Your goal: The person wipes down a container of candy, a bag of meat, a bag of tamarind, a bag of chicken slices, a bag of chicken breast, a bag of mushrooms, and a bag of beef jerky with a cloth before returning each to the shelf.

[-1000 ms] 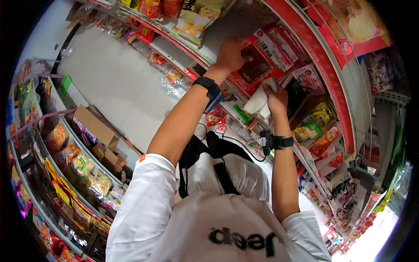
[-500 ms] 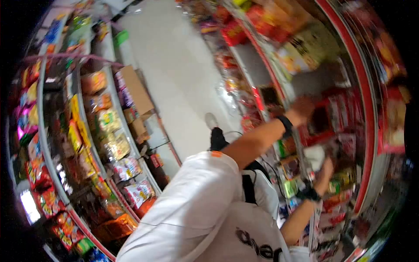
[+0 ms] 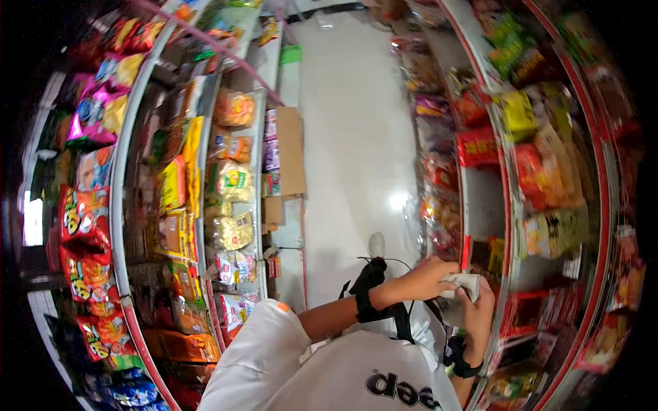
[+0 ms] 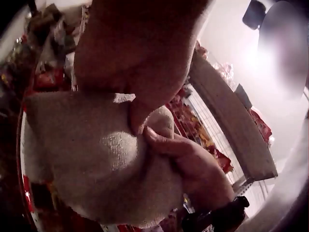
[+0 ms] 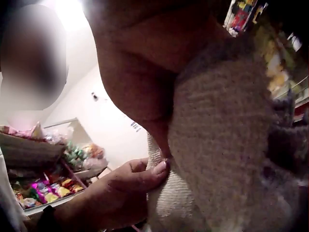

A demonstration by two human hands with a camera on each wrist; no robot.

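Note:
A pale, textured cloth (image 4: pixel 96 159) is held between my two hands in front of the body, beside the right-hand shelf. My left hand (image 3: pixel 430 278) pinches it near the top, thumb close to the other thumb. My right hand (image 3: pixel 481 308) grips the cloth from the other side. In the left wrist view the right hand (image 4: pixel 198 162) lies with its thumb pressed on the fabric, which hangs in a fold. In the right wrist view the left hand (image 5: pixel 128 188) holds the cloth's edge, and the near hand hides part of the cloth.
Shelves of snack bags (image 3: pixel 233 179) line the left side. Red packages (image 3: pixel 538 312) and a pale green bag (image 3: pixel 555 233) sit on the right-hand shelves. A cardboard box (image 3: pixel 291 151) stands at the left shelf's edge, along the white floor (image 3: pixel 349 137).
My left hand has left the red packages on the shelf and joined my right hand at the cloth. Both hands are now nearer the body, and the head view has turned toward the aisle.

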